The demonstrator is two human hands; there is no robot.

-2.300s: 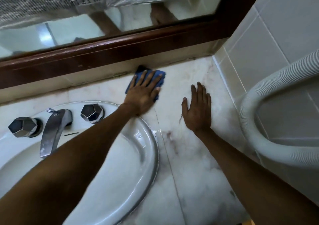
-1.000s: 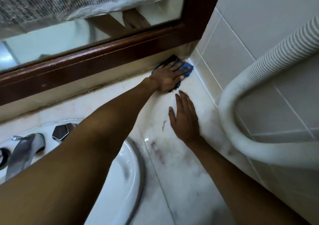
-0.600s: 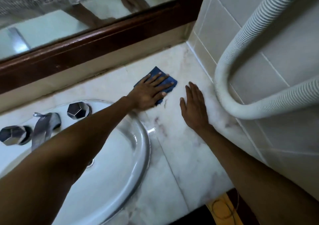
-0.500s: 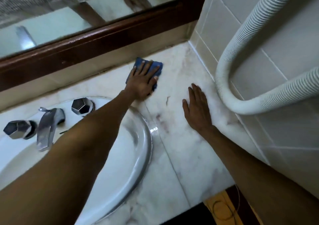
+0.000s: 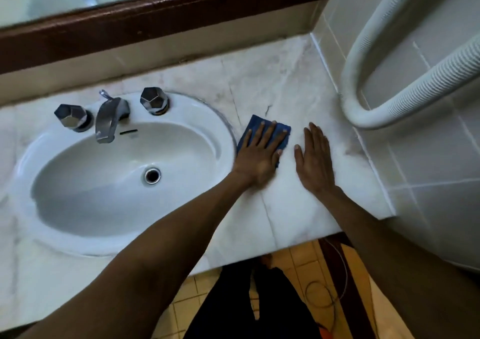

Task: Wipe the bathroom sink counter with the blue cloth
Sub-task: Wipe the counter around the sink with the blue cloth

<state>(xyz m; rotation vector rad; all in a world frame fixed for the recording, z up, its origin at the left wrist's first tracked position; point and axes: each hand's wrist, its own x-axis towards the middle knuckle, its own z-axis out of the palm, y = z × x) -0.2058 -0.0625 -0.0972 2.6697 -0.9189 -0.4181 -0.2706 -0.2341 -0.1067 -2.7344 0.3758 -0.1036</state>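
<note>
Both hands flat | left hand (image 5: 259, 157) on blue cloth (image 5: 281, 132) | no legible writing

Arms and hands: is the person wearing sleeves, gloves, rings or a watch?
No. Both arms are bare right up to the picture's edge, with no sleeves showing. The left hand and right hand have no gloves, and no rings or watch are visible.

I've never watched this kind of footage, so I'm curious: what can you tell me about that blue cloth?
The blue cloth is a small, dark blue piece of soft-looking fabric, apparently folded flat. It lies on the pale marble counter, just right of the white sink's rim. The left hand presses on it, palm down with fingers spread, hiding most of it; only its far corners and right edge show. The right hand rests flat on the counter beside it, not touching it.
</note>
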